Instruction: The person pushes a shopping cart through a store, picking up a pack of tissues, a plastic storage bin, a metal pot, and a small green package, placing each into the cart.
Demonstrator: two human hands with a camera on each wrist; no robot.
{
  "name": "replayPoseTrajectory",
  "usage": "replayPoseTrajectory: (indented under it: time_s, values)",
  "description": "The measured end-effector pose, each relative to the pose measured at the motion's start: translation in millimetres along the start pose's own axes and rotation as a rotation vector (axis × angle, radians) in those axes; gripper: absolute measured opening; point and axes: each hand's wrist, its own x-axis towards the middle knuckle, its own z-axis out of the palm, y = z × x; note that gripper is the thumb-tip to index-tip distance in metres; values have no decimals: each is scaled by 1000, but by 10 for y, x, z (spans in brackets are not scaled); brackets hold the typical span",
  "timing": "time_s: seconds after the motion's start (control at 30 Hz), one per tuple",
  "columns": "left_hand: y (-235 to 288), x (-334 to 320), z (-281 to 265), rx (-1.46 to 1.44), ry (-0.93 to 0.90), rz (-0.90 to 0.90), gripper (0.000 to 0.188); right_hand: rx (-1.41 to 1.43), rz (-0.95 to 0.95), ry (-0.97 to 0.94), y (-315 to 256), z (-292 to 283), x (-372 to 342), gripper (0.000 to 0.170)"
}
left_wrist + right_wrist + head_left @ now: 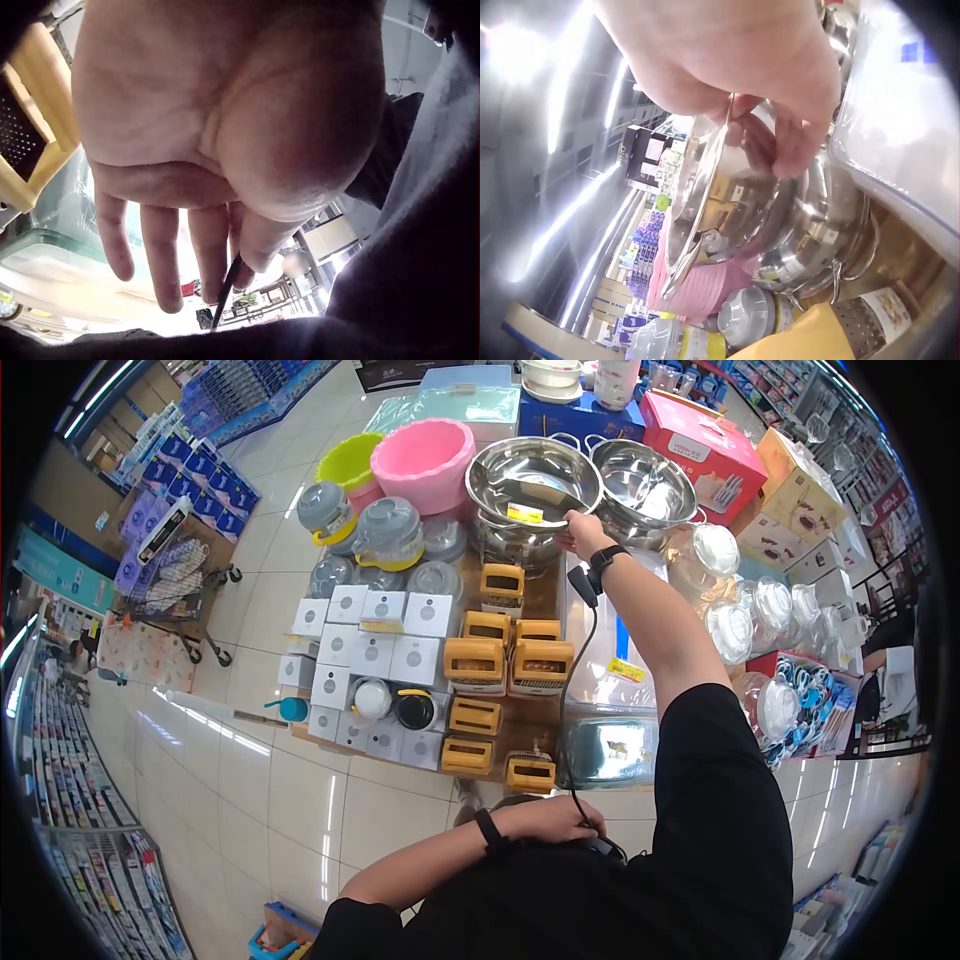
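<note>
My right hand (582, 536) grips the near-right rim of a shiny steel pot (515, 472), thumb on one side of the wall and fingers on the other. In the right wrist view this pot (731, 191) overlaps another steel pot (810, 225) of the same kind. A yellow price label (525, 513) shows on the gripped pot. Low at my waist, my left hand (553, 819) pinches a thin black cable (227, 289) between thumb and forefinger; its other fingers are nearly straight. The cable runs up towards my right wrist.
Right of the pot stands another steel pot (643, 485); pink tubs (425, 460) are on its left. Yellow-framed graters (480, 660) and white boxes (372, 653) fill the near left. Glass jars (728, 630) stand right, a red box (700, 455) behind.
</note>
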Motion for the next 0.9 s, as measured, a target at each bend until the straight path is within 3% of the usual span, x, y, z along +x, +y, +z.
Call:
replayPoseTrajectory:
  time_s: [0.37, 0.53, 0.63, 0.9]
  values:
    - [-123, 194, 61, -47, -125, -19, 20, 74, -223, -129, -263, -438, -371, 17]
    - [-163, 321, 146, -27, -147, 0, 21, 42, -61, -170, -211, -355, -180, 24]
    - [-204, 339, 204, -14, -148, -9, 22, -5, -58, -173, -155, -249, -205, 29]
    - [-154, 312, 161, -25, -83, -55, 23, -57, 45, -195, -62, -149, -7, 24]
